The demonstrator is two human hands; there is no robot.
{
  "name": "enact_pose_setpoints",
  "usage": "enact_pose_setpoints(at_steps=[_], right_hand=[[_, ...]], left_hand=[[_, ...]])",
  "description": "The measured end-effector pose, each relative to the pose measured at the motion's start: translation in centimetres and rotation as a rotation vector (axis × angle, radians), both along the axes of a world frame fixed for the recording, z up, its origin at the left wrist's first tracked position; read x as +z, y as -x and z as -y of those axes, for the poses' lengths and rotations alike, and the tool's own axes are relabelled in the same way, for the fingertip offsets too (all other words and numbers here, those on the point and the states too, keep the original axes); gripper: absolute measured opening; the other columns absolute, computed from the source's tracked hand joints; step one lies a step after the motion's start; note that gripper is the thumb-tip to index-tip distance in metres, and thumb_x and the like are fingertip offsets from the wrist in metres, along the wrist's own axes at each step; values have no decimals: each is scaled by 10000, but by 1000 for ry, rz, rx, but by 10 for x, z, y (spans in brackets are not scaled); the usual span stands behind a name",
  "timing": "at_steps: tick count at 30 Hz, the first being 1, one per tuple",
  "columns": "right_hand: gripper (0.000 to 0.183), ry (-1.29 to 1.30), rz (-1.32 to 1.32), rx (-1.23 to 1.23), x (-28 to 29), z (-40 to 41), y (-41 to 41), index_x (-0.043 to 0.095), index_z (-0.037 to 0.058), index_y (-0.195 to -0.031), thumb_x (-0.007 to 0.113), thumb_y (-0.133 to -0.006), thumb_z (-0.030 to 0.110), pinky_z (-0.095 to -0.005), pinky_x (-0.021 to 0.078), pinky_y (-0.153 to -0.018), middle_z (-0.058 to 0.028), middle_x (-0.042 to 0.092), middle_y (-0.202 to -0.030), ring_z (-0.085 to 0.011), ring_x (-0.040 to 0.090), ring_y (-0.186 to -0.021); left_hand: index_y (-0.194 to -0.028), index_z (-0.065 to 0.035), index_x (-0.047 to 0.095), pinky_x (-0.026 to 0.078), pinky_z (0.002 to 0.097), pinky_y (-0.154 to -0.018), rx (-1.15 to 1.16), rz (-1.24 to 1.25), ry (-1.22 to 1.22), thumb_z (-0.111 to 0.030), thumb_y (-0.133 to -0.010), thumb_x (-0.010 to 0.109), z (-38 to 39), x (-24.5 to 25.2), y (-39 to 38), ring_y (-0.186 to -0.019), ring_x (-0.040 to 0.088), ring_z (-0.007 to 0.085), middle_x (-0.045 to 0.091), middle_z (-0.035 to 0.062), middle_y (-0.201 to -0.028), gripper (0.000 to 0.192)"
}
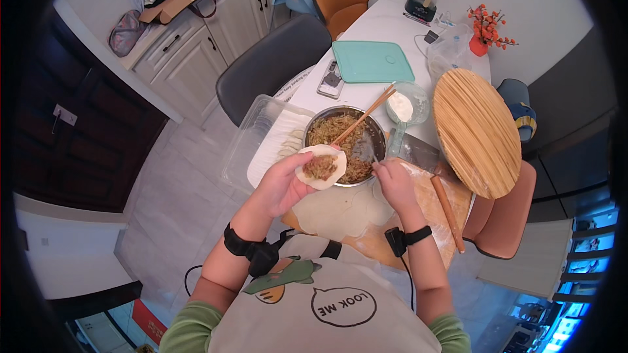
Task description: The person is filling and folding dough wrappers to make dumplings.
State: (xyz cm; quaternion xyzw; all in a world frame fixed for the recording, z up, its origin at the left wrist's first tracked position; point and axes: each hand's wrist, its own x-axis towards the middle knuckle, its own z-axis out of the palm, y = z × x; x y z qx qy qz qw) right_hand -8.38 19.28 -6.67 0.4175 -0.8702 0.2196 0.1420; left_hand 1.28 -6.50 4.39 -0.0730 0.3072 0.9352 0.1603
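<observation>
My left hand [284,184] holds up a round dough wrapper [321,184] with a mound of chopped filling [320,167] on it. Behind it stands a steel bowl [345,110] of the same filling, with wooden chopsticks [365,116] leaning in it. At the bowl's right rim, my right hand [392,181] grips a thin utensil whose lower end is in the bowl; its kind cannot be told. Flat dough wrappers [338,213] overlap on the floured wooden board [382,242] below both hands. Folded dumplings [292,143] lie in the clear plastic container [265,157], left of the bowl.
A rolling pin [447,213] lies on the board's right side. Beyond are a cleaver [417,149], a clear bowl of flour [411,103], a round wooden board [476,132], a teal lid [374,61] and a phone [331,81]. Chairs [274,61] flank the white table.
</observation>
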Motion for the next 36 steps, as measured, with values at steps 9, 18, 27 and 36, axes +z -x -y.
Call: enact_pose_setpoints(at_steps=[9,18,27,36], right_hand=[[325,81,-163,159,81,32,-31,604,128,-1027,649,-714,205,-334,432,-738,-44,517,-1072,-217,523,-914],[239,328,-398,364,125,48,-38,635,145,-843,704,-617,111,-312,419,-718,-4,583,-996,-192,508,-902],[185,582,165,264,140,65,-51,582,114,-798,719,-688,58,-314,398,-749,-21,575,-915,-227,497,-869],[145,749,788,157,132,73,-60,570,61,-830,684,-740,53,-297,390,-745,-49,558,-927,-204,477,-838]], left_hand=[[-1266,71,398,462,315,-918,-70,45,99,-164,-928,418,-6,6,-4,-1076,557,204,529,149,-1208,411],[-1273,84,383,448,326,-939,-124,-6,55,-164,-931,408,-20,16,5,-1120,521,201,496,157,-1239,423],[-1241,-21,475,449,268,-871,-257,-63,459,-316,-961,411,-20,36,-13,-1045,509,107,536,40,-1143,412],[-1186,-13,527,429,255,-863,-258,-394,834,-135,-875,580,-15,38,-12,-985,518,87,578,29,-1071,338]])
